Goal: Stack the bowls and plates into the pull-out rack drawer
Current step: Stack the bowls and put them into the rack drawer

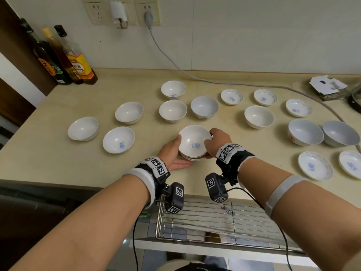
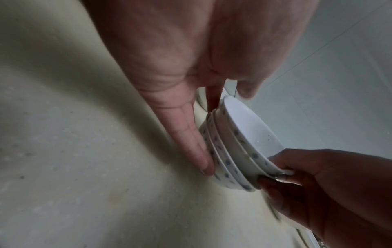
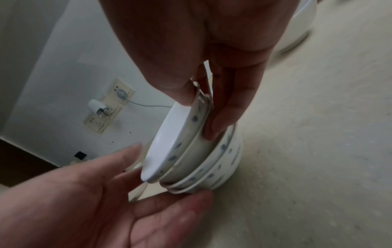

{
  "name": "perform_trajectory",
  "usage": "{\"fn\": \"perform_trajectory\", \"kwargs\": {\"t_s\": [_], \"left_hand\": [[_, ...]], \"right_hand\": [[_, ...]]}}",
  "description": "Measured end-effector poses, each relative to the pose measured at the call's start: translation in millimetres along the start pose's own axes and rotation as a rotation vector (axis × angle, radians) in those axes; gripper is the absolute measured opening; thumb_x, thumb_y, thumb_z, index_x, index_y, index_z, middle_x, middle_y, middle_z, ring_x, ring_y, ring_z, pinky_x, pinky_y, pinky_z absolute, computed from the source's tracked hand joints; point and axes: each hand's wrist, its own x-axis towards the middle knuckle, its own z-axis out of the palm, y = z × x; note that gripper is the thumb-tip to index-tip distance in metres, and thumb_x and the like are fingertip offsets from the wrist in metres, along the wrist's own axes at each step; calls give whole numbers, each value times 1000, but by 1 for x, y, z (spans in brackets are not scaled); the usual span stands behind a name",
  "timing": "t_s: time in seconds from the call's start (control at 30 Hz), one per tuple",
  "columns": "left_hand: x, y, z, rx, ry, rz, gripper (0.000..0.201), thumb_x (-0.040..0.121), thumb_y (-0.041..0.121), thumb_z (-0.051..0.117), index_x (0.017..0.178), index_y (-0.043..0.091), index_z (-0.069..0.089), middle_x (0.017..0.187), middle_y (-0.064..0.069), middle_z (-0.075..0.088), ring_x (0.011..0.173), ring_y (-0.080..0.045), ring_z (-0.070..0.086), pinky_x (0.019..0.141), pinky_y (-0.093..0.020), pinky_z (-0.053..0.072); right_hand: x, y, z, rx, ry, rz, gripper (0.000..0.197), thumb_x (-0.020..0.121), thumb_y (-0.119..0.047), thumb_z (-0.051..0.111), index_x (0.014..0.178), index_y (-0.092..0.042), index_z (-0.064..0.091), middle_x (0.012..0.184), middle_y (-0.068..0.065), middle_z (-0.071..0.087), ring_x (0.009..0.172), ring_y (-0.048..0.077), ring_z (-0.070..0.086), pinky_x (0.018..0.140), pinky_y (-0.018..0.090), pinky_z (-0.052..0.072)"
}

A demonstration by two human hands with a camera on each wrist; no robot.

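A stack of several white bowls with blue marks (image 1: pixel 193 145) (image 2: pixel 233 151) (image 3: pixel 191 151) stands on the beige counter (image 1: pixel 58 163) near its front edge. My right hand (image 1: pixel 210 137) (image 3: pixel 199 116) pinches the rim of the upper bowls, thumb on the rim and fingers underneath; those bowls sit tilted on the lower ones. With straight fingers, my left hand (image 1: pixel 181 151) (image 2: pixel 228 132) touches the left side of the lower bowls, its thumb by the top rim. The wire pull-out rack drawer (image 1: pixel 214 222) stands open below the counter edge, under my wrists.
Several loose white bowls (image 1: pixel 129 112) lie across the counter, with shallow plates (image 1: pixel 314 168) at the right. Bottles (image 1: pixel 64 61) stand at the back left. A grey cable (image 1: pixel 175 61) runs from the wall sockets to the right. A small box (image 1: pixel 328 89) sits at the back right.
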Motion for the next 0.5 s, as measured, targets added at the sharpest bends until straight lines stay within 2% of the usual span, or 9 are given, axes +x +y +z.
{"fn": "perform_trajectory", "kwargs": {"t_s": [0.1,0.17,0.2,0.27,0.33,0.4,0.5], "left_hand": [[3,-3,1,44,-17,55,48,105,22,49,152,22,38,151,-21,47,93,-43,71,76,-39,63],[4,-4,1,54,-20,76,51,104,13,47,153,22,37,147,-23,49,85,-40,71,67,-35,64],[5,-5,2,58,-18,83,52,104,10,46,154,23,36,146,-24,50,84,-40,71,67,-36,64],[6,-5,2,63,-13,86,56,102,7,44,154,25,36,146,-25,50,81,-40,72,75,-42,63],[7,-5,3,66,-17,87,58,100,4,43,154,25,36,146,-25,48,83,-42,72,84,-48,61],[7,-6,3,76,-20,90,60,98,2,43,153,25,37,145,-25,49,89,-45,72,89,-50,60],[1,-10,3,107,-4,124,62,96,1,44,152,26,40,138,-20,55,96,-47,72,92,-51,59]], "right_hand": [[1,3,6,-73,41,-19,40,81,-21,52,118,-9,53,111,20,64,91,42,67,80,50,59],[0,6,8,-77,51,-24,44,77,-23,51,120,-13,49,110,19,63,87,41,68,78,50,60],[2,9,9,-56,53,-17,46,75,-24,51,120,-16,45,109,18,63,84,41,69,75,50,60],[3,12,10,-47,49,4,48,76,-24,53,122,-19,41,109,15,60,81,41,70,72,50,61],[0,13,9,-45,-5,44,45,81,-26,51,124,-16,43,106,16,61,77,39,72,70,49,63],[-6,12,8,103,-89,104,39,89,-23,47,126,-12,46,99,16,63,74,38,74,69,50,63],[-9,12,3,438,-219,263,34,92,-18,51,125,-8,47,113,22,63,83,44,73,75,53,61]]}}
